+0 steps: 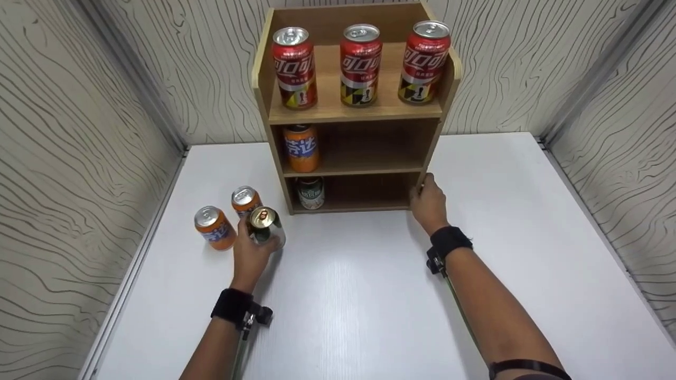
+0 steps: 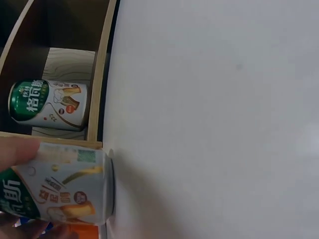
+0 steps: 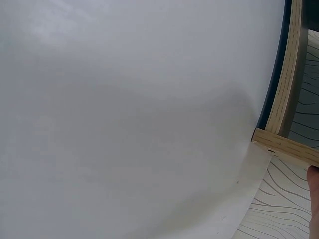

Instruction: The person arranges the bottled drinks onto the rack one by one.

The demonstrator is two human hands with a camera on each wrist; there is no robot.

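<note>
In the head view my left hand [image 1: 250, 258] grips a green-and-white drink can [image 1: 273, 232] upright at the left of the shelf, thumb on one side and fingers on the other. The left wrist view shows its printed white side [image 2: 75, 184] close over the table. My right hand [image 1: 430, 205] holds the lower right side panel of a small wooden shelf unit [image 1: 391, 74]. Only a bit of that hand [image 3: 314, 199] shows in the right wrist view. On the bottom tier, at the left, stands a matching green-and-white can [image 1: 310, 194].
Three red cola cans [image 1: 361, 66] line the top tier. An orange soda can [image 1: 301, 149] is at the left of the middle tier. Two more orange cans [image 1: 215, 229] stand on the white table [image 1: 338, 306] beside my left hand. Patterned walls [image 1: 491, 63] enclose the table.
</note>
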